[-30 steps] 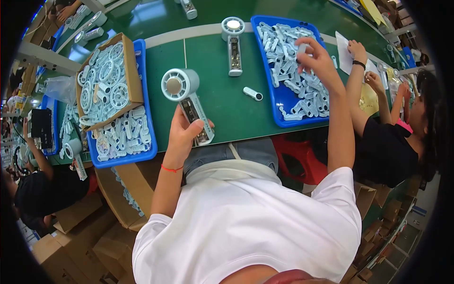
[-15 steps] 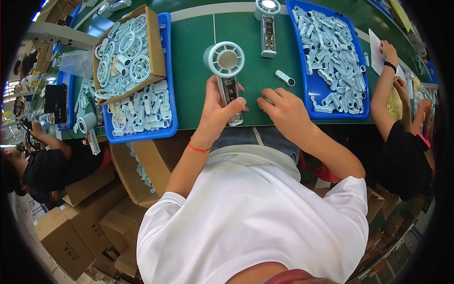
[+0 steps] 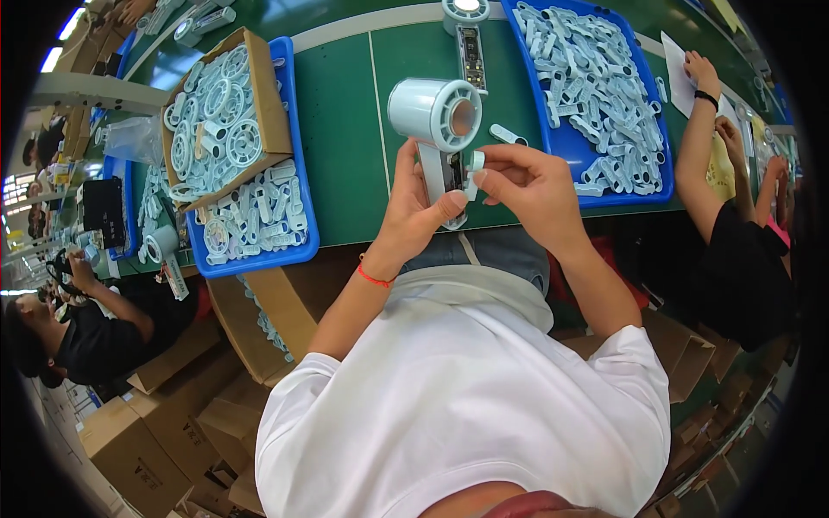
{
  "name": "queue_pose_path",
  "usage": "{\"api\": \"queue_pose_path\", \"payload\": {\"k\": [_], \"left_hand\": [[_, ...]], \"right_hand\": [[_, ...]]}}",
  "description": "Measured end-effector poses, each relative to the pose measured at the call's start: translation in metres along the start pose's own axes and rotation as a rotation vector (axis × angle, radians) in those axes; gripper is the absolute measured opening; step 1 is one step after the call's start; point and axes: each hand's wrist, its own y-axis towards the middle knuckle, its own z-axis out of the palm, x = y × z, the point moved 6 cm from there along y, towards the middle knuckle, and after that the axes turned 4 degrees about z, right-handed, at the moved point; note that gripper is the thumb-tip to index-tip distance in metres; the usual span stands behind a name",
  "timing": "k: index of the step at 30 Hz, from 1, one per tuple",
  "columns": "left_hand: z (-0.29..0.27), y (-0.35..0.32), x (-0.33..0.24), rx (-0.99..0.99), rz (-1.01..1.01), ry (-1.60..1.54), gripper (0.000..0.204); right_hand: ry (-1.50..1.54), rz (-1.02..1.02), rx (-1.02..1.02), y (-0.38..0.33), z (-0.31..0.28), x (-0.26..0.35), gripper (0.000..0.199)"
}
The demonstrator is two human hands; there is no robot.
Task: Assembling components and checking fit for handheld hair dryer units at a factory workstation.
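Observation:
My left hand (image 3: 413, 207) grips the handle of a light-blue handheld fan (image 3: 421, 110), which stands nearly upright over the near edge of the green table. Its round head is angled to the right, and dark electronics show in the handle's open side. My right hand (image 3: 542, 192) pinches a small light-blue handle cover (image 3: 475, 173) between thumb and fingers, right beside that open side. Whether the cover touches the handle I cannot tell. Beyond them lies a second fan (image 3: 470, 59) with its circuit exposed. A loose cover piece (image 3: 507, 134) rests just past my right fingers.
At right stands a blue tray (image 3: 566, 169) of light-blue covers. At left, a cardboard box (image 3: 273, 112) of ring-shaped parts sits on another blue tray (image 3: 275, 262). Co-workers' arms (image 3: 696, 173) are at the far right; another person (image 3: 108, 328) works at left. Cartons (image 3: 129, 457) stand below.
The fan's head has turned to the right in my left hand. My right hand has risen from the table edge and brought the cover up beside the handle.

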Motion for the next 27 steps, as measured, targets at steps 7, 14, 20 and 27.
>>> {"api": "queue_pose_path", "payload": {"k": [7,14,20,27], "left_hand": [[0.004,0.000,-0.005,0.040,0.071,0.621,0.085],[0.007,0.001,-0.001,-0.024,0.049,0.744,0.083],[0.005,0.002,0.001,-0.080,-0.030,0.670,0.070],[0.011,-0.001,0.000,0.036,-0.240,0.390,0.068]], "right_hand": [[-0.095,-0.057,-0.054,0.000,0.000,-0.005,0.026],[-0.074,0.031,-0.026,0.008,-0.003,-0.009,0.020],[-0.012,0.089,0.018,0.011,0.001,-0.020,0.019],[0.046,-0.101,0.052,0.003,0.007,-0.018,0.023]]}}
